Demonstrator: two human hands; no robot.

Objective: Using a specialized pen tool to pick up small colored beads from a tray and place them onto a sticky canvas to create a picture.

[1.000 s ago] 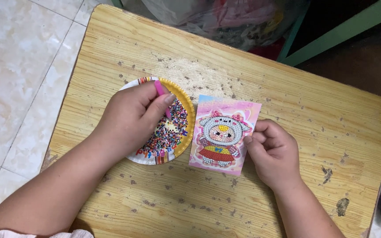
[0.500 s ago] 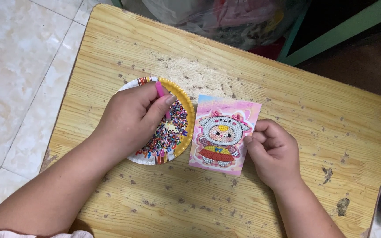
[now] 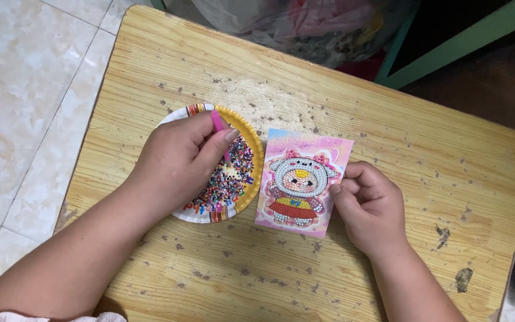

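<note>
Currently left hand (image 3: 174,164) pinches a pink pen (image 3: 220,132), tip down in the beads (image 3: 233,179) on the paper plate (image 3: 251,197). Right hand (image 3: 372,206) fingers curled, thumb and forefinger gripping the right edge of the picture card (image 3: 302,182), which lies flat just right of the plate.

1 package shows: a clear, crumpled plastic bag (image 3: 305,27) at 12 o'clock, beyond the table's far edge, with pink, yellow and dark contents blurred inside. No labels, signs or screens are in view.
</note>
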